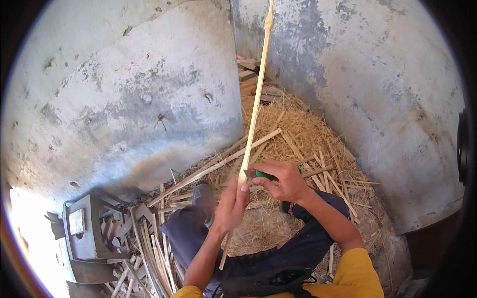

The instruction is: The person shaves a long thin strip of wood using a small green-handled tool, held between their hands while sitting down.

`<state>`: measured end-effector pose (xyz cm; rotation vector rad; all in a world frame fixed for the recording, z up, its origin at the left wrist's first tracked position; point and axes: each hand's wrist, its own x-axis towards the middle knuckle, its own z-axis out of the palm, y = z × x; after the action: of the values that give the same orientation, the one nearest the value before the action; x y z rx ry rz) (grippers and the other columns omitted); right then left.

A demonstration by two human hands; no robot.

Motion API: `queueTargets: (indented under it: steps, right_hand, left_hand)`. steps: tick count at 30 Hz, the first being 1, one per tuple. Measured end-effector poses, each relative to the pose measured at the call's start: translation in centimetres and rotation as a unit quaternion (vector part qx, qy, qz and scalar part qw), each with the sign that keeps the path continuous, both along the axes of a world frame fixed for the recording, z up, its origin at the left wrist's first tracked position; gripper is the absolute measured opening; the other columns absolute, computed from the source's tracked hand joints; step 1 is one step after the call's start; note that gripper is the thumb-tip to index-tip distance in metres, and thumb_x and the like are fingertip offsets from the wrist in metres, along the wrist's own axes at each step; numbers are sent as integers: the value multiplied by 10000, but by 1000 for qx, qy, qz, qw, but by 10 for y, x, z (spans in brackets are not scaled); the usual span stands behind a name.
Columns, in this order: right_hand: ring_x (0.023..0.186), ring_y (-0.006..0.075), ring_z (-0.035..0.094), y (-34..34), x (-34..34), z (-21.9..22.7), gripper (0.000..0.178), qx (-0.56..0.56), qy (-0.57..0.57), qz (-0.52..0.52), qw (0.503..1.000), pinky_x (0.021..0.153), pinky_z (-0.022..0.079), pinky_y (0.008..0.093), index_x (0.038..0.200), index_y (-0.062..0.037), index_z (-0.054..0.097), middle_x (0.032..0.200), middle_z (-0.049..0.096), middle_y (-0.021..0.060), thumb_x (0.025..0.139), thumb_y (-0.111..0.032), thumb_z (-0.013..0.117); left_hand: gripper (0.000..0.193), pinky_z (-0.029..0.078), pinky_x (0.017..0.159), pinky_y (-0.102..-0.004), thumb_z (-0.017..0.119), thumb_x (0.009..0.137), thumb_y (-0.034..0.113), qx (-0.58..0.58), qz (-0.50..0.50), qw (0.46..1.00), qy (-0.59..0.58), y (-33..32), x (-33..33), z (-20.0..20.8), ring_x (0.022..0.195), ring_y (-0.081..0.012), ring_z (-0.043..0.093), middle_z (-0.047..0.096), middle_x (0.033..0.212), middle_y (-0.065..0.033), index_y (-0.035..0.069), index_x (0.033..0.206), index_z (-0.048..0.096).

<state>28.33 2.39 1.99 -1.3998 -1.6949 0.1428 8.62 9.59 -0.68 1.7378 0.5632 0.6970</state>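
Observation:
A long, pale bamboo strip [256, 107] runs from my lap up past the top of the view, with a knobby node near its upper end. My left hand [231, 204] is closed around its lower part, and the tail end shows below the wrist. In my right hand [287, 183] is a knife [265, 175] with a green handle, gripped with the fingers curled over it. The short blade lies against the strip just above my left thumb. Part of the handle is hidden by my fingers.
Shavings [293, 119] heap up in the corner between two worn, grey-blue walls [149, 84]. Cut strips [213, 166] lie around my feet, with more bundled at the lower left. A grey stool-like frame [87, 223] stands there. My bent legs [186, 236] flank the work.

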Motion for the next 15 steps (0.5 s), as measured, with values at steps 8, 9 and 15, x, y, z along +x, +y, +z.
queueTargets:
  steps: [8, 9, 15]
  right_hand:
    - [704, 227, 726, -3, -4, -1, 366, 6, -39, -42, 998, 611, 561, 337, 1252, -114, 767, 907, 763, 90, 898, -202, 792]
    - [693, 223, 720, -3, -5, -1, 371, 5, -45, -48, 998, 601, 556, 337, 1260, -121, 765, 895, 759, 80, 899, -207, 791]
    - [635, 217, 674, 1, -3, -1, 372, 42, -59, -52, 996, 557, 525, 343, 1267, -123, 762, 808, 711, 47, 912, -231, 785]
  left_hand:
    - [267, 438, 570, -359, 460, 1139, 266, 58, 34, 998, 21, 0, -1, -6, 595, -186, 573, 568, 669, -81, 5, 1133, 511]
    - [263, 437, 567, -358, 461, 1139, 267, 54, 34, 998, 25, 0, -1, -6, 589, -185, 570, 565, 663, -78, 9, 1109, 504]
    - [251, 375, 562, -280, 435, 1153, 256, 20, 31, 999, 23, -3, -3, 0, 625, -66, 427, 483, 710, 24, 36, 1039, 475]
